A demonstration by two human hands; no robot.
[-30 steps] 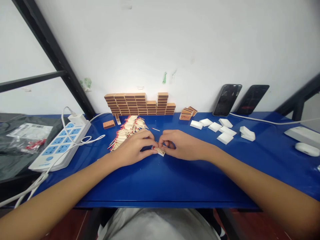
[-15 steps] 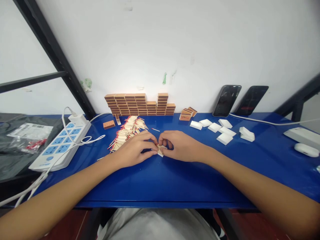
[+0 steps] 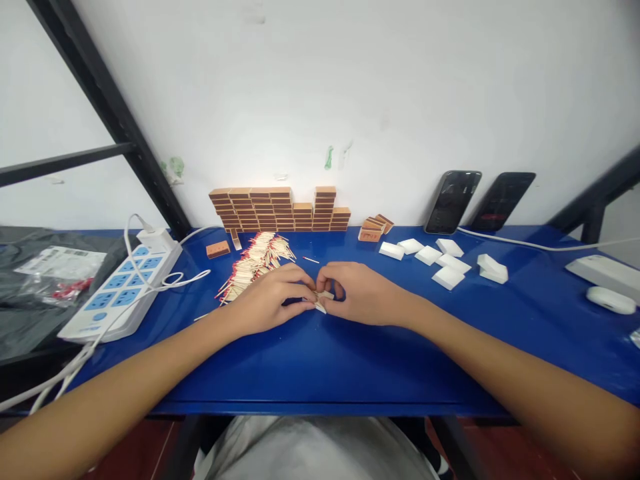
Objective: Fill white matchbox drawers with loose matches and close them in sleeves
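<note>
My left hand (image 3: pixel 267 300) and my right hand (image 3: pixel 360 292) meet at the middle of the blue table (image 3: pixel 350 360), fingers pinched together. Between them they hold a small white matchbox tray (image 3: pixel 321 300) with matches in it, low over the tabletop. Just behind my left hand lies a heap of loose red-tipped matches (image 3: pixel 255 260). One single match (image 3: pixel 311 259) lies apart behind the hands.
Stacked brown matchboxes (image 3: pixel 280 209) line the wall, more brown sleeves (image 3: pixel 375 227) beside them, one (image 3: pixel 218 249) at the left. Several white trays (image 3: pixel 440 260) lie right. A power strip (image 3: pixel 123 287) with cables sits left; two phones (image 3: pixel 453 200) lean on the wall; a white mouse (image 3: pixel 611 300) far right.
Both hands stayed together at the table's middle. The tray between the fingers has turned slightly and the fingers have closed a little more around it.
</note>
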